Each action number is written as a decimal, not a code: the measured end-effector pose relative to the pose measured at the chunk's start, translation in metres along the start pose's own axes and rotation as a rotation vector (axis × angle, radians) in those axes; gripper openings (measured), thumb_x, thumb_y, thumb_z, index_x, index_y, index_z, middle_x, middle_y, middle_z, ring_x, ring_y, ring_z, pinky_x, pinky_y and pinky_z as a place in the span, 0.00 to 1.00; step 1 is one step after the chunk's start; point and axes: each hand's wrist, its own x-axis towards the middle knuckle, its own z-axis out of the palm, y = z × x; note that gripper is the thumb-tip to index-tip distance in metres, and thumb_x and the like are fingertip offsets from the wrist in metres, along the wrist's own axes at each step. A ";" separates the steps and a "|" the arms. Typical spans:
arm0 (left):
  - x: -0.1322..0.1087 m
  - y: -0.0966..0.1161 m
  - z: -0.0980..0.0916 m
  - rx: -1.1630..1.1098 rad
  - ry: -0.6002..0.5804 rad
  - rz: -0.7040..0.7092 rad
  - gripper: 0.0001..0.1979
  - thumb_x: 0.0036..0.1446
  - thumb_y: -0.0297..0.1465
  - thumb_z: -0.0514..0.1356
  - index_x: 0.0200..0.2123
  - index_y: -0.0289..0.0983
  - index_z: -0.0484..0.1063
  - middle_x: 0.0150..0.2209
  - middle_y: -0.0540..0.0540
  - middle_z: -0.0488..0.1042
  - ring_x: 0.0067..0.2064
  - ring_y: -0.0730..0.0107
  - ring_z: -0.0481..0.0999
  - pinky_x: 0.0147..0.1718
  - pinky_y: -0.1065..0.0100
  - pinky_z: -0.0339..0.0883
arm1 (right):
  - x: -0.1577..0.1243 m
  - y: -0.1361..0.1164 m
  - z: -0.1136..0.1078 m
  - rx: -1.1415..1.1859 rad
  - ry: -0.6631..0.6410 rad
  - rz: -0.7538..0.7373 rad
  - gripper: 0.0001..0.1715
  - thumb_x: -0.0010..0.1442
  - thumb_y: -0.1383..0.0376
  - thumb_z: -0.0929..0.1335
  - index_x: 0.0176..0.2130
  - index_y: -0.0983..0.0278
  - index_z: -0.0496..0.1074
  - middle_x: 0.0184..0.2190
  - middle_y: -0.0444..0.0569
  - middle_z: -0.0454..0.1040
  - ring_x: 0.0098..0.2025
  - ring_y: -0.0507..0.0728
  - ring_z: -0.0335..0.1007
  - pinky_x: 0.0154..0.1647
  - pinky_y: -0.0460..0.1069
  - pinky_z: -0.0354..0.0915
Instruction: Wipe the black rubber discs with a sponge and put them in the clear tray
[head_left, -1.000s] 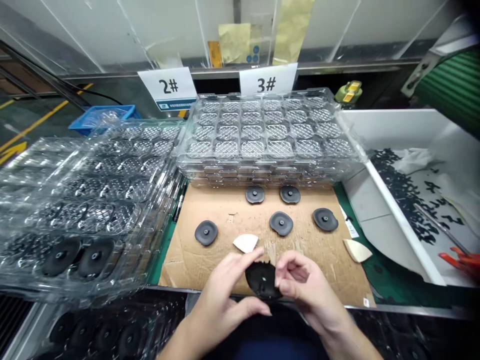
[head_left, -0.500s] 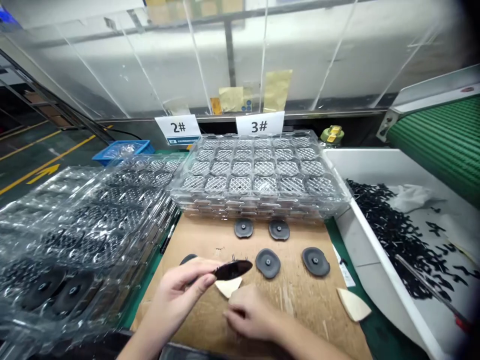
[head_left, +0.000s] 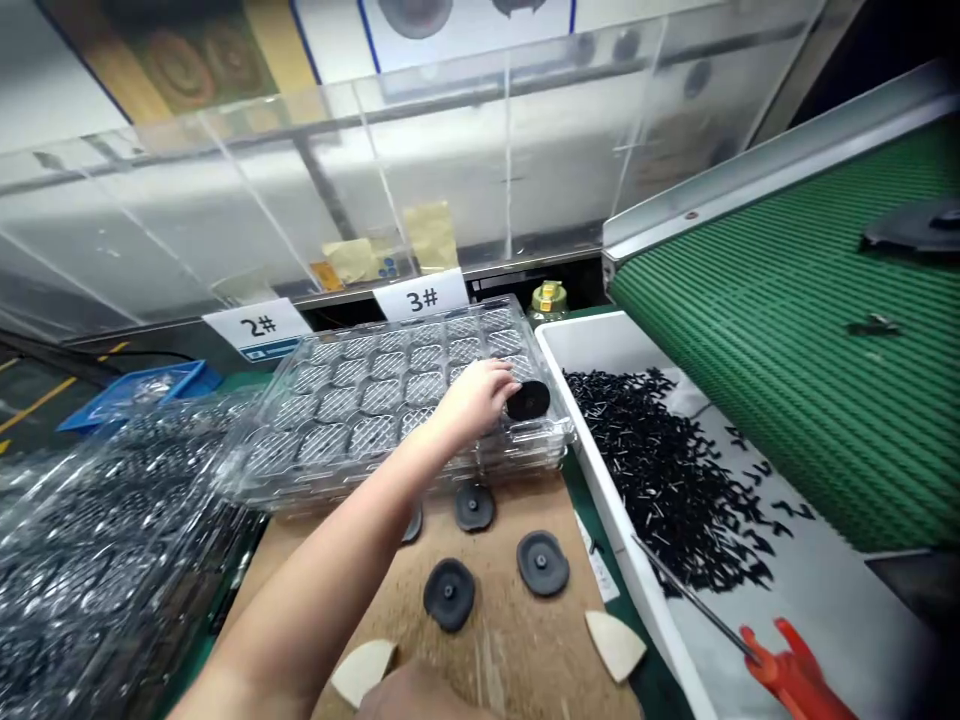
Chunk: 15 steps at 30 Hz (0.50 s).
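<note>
My left hand (head_left: pixel 476 398) reaches out over the stack of clear cell trays (head_left: pixel 352 425). Its fingers are closed on a black round disc (head_left: pixel 528 400), which sits at a cell in the tray's near right corner. The other cells of the top tray look empty. Only the back of my right hand (head_left: pixel 420 698) shows at the bottom edge, resting on the brown cardboard (head_left: pixel 517 650); its fingers are hidden. Three more black discs (head_left: pixel 449 593) lie loose on the cardboard, and a fourth is partly hidden behind my forearm.
Two pale wedge pieces (head_left: pixel 363 670) lie on the cardboard. A white bin (head_left: pixel 600 345) at the right holds several black scraps and a red-handled tool (head_left: pixel 795 672). A green ribbed conveyor (head_left: pixel 765 330) rises beyond it. More clear trays (head_left: pixel 90 540) pile up at the left, by a blue bin (head_left: pixel 142 388).
My left hand has carried the black disc from above the cardboard out to the tray's near right corner. My right hand has dropped to the bottom edge. The view has swung up and right.
</note>
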 end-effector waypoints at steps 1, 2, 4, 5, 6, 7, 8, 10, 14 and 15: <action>0.004 -0.002 0.006 0.015 -0.016 -0.002 0.10 0.56 0.29 0.54 0.30 0.34 0.75 0.43 0.40 0.75 0.48 0.58 0.71 0.48 0.53 0.64 | -0.013 0.002 -0.018 -0.004 0.032 0.000 0.18 0.66 0.62 0.54 0.47 0.65 0.66 0.45 0.49 0.67 0.45 0.55 0.67 0.44 0.54 0.65; 0.004 -0.003 0.009 0.029 -0.015 -0.008 0.11 0.57 0.29 0.53 0.33 0.34 0.74 0.45 0.39 0.74 0.50 0.57 0.70 0.49 0.52 0.63 | -0.025 0.005 -0.034 -0.007 0.062 0.001 0.20 0.66 0.62 0.53 0.47 0.66 0.66 0.45 0.49 0.68 0.46 0.55 0.67 0.44 0.54 0.65; -0.009 -0.004 0.010 0.054 0.029 -0.020 0.14 0.59 0.29 0.50 0.43 0.33 0.71 0.53 0.36 0.68 0.57 0.55 0.62 0.53 0.50 0.57 | -0.044 0.009 -0.057 -0.013 0.114 0.002 0.20 0.66 0.62 0.53 0.48 0.67 0.66 0.44 0.49 0.68 0.46 0.56 0.67 0.43 0.54 0.66; -0.021 -0.004 0.008 0.062 0.060 -0.023 0.15 0.59 0.29 0.49 0.47 0.33 0.68 0.56 0.36 0.63 0.60 0.56 0.57 0.55 0.50 0.54 | -0.049 0.010 -0.063 -0.017 0.135 0.005 0.20 0.66 0.62 0.53 0.48 0.68 0.66 0.44 0.49 0.68 0.46 0.56 0.67 0.43 0.54 0.66; -0.037 -0.003 0.004 0.065 0.079 -0.022 0.16 0.59 0.29 0.49 0.49 0.34 0.67 0.58 0.37 0.60 0.61 0.57 0.54 0.56 0.50 0.52 | -0.052 0.012 -0.064 -0.020 0.153 0.009 0.20 0.66 0.62 0.54 0.48 0.67 0.66 0.44 0.49 0.68 0.46 0.56 0.67 0.43 0.54 0.65; -0.056 -0.003 -0.001 0.066 0.097 -0.019 0.15 0.59 0.28 0.49 0.49 0.35 0.67 0.58 0.38 0.60 0.62 0.58 0.53 0.57 0.51 0.51 | -0.051 0.012 -0.062 -0.024 0.169 0.013 0.19 0.66 0.61 0.54 0.47 0.67 0.66 0.45 0.49 0.67 0.45 0.56 0.67 0.44 0.54 0.65; -0.078 -0.003 -0.007 0.064 0.109 -0.015 0.15 0.59 0.26 0.49 0.48 0.36 0.67 0.58 0.39 0.61 0.62 0.59 0.53 0.57 0.52 0.51 | -0.047 0.011 -0.055 -0.030 0.183 0.019 0.18 0.66 0.61 0.55 0.47 0.65 0.67 0.45 0.48 0.67 0.45 0.55 0.67 0.44 0.53 0.65; -0.132 -0.005 -0.018 0.066 0.102 -0.007 0.17 0.56 0.23 0.51 0.48 0.39 0.68 0.57 0.41 0.63 0.61 0.57 0.54 0.57 0.51 0.51 | -0.031 0.007 -0.030 -0.046 0.209 0.033 0.15 0.64 0.61 0.59 0.46 0.63 0.67 0.47 0.49 0.67 0.45 0.55 0.66 0.44 0.53 0.65; -0.252 -0.008 -0.033 0.092 -0.035 -0.072 0.22 0.52 0.21 0.53 0.48 0.47 0.70 0.54 0.46 0.67 0.58 0.57 0.61 0.55 0.56 0.57 | 0.012 -0.011 0.036 -0.105 0.278 0.081 0.15 0.63 0.61 0.61 0.47 0.64 0.66 0.48 0.50 0.67 0.44 0.55 0.67 0.43 0.54 0.66; -0.280 -0.006 -0.034 0.083 -0.060 -0.125 0.21 0.52 0.22 0.54 0.47 0.47 0.71 0.54 0.47 0.68 0.56 0.58 0.64 0.53 0.60 0.60 | 0.020 -0.013 0.050 -0.126 0.302 0.100 0.15 0.62 0.61 0.62 0.47 0.64 0.65 0.47 0.51 0.67 0.43 0.54 0.67 0.43 0.53 0.66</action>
